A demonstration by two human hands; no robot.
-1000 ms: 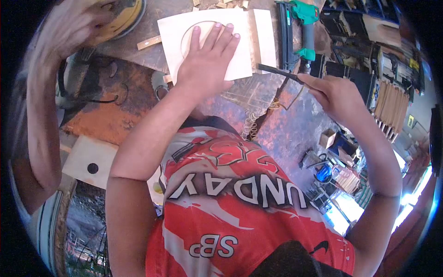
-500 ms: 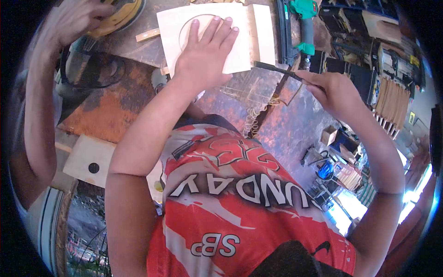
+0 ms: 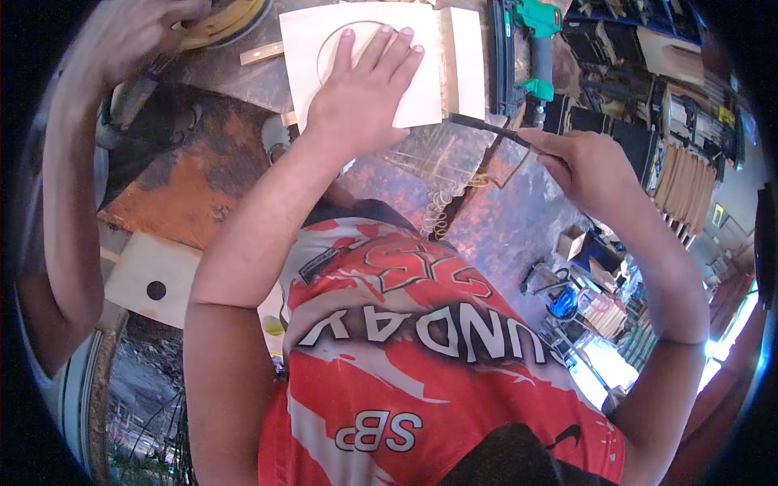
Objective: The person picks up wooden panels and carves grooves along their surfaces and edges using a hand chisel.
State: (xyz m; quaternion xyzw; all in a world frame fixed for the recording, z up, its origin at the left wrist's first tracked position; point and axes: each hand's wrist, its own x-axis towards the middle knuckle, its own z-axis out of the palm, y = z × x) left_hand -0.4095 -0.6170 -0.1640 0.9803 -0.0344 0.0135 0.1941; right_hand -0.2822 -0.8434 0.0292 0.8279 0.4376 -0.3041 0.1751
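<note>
My left hand (image 3: 365,97) lies flat with its fingers spread on a pale wooden board (image 3: 304,36). A circular line or cut in the board curves round my fingertips. In my right hand (image 3: 579,158) is a thin dark file (image 3: 490,127), its far end by the board's lower right corner. My fingers are wrapped round its near end, and the handle is hidden. Right of the board's edge stands another pale wooden strip (image 3: 466,61), with a brown gap between the two.
A green and black nail gun (image 3: 535,57) lies right of the board. At upper left another person's hand (image 3: 142,36) is by a yellow round object (image 3: 227,24). A coiled hose (image 3: 438,212) hangs at the bench edge. A board with a black hole (image 3: 134,267) sits at lower left.
The file and my right hand have shifted slightly right and down. The other person's hand has moved a little right and up. My left hand stays flat on the board.
</note>
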